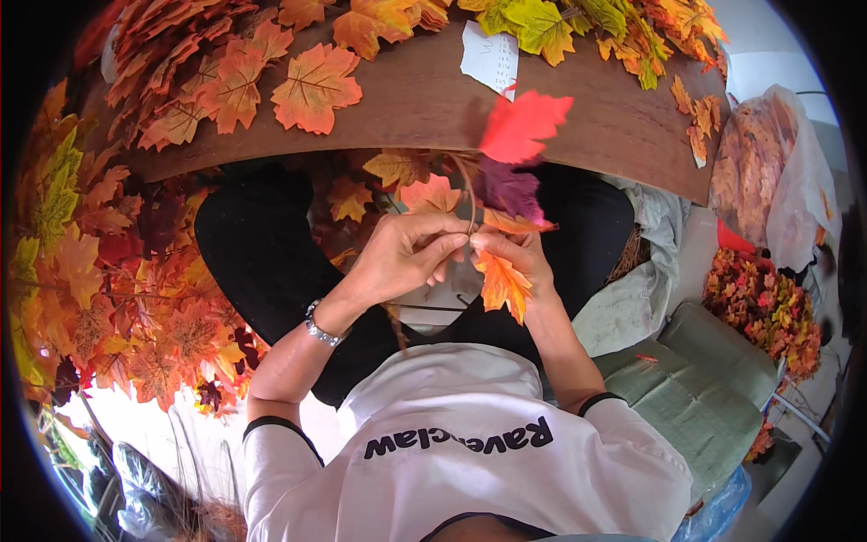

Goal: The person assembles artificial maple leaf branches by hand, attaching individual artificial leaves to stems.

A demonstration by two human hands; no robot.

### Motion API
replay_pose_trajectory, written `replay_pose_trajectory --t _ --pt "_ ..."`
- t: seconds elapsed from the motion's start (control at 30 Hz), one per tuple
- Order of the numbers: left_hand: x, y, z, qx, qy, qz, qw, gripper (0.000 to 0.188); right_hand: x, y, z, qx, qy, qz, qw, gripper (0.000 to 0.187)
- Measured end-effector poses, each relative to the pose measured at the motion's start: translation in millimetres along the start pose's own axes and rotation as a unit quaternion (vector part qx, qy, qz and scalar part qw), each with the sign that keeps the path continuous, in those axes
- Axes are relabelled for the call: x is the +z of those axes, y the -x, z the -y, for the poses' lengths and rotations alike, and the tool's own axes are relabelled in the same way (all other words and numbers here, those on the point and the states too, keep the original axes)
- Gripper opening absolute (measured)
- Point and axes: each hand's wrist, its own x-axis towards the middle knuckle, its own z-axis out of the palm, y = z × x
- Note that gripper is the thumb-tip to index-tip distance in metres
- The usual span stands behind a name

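In front of my lap, both hands meet on an artificial maple-leaf branch. My left hand (pixel 408 254) pinches its thin brown stem (pixel 470 193) between thumb and fingertips; a metal-banded watch is on that wrist. Right beside it, my right hand (pixel 522 256) has its fingers closed on the same stem, at the base of an orange leaf (pixel 504 284) that hangs down. Higher on the branch are a bright red leaf (pixel 522 128) and a dark purple leaf (pixel 511 188). The exact joint between the fingertips is hidden.
A curved brown table (pixel 397 116) lies ahead, with piles of orange leaves (pixel 316 88), yellow-green leaves (pixel 542 27) and a white paper slip (pixel 489 60). Leafy branches (pixel 135 289) crowd the left. At right are a leaf-filled plastic bag (pixel 768 172) and a green padded seat (pixel 686 397).
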Motion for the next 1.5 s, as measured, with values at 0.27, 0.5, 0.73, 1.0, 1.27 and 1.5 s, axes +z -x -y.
replay_pose_trajectory --t 0.27,0.5,0.73,1.0,1.27,1.5 --pt "2.3 -0.1 -2.7 0.04 -0.103 0.029 0.993 0.02 -9.1 -3.0 -8.8 -0.018 -0.099 0.023 0.995 0.008" --pt "-9.3 -1.3 -4.3 -0.04 0.129 0.072 0.988 0.025 -12.0 -8.3 0.0 -0.002 -0.172 0.075 0.982 0.007" --pt "-11.2 0.6 -7.1 -0.099 0.194 0.147 0.965 0.022 -0.1 -5.9 6.3 0.013 -0.167 0.025 0.986 0.02" --pt "-8.7 -0.8 -0.7 -0.05 0.186 0.161 0.968 0.017 -2.8 -11.8 5.4 0.023 -0.164 0.149 0.975 0.014" --pt "-10.5 1.7 -2.9 -0.05 0.176 0.184 0.966 0.015 -1.8 -12.3 0.1 -0.002 -0.178 0.158 0.971 0.009" --pt "-14.1 3.2 -5.8 -0.07 0.157 0.196 0.965 0.013 -12.3 -21.0 11.0 -0.001 -0.168 0.148 0.975 0.011"
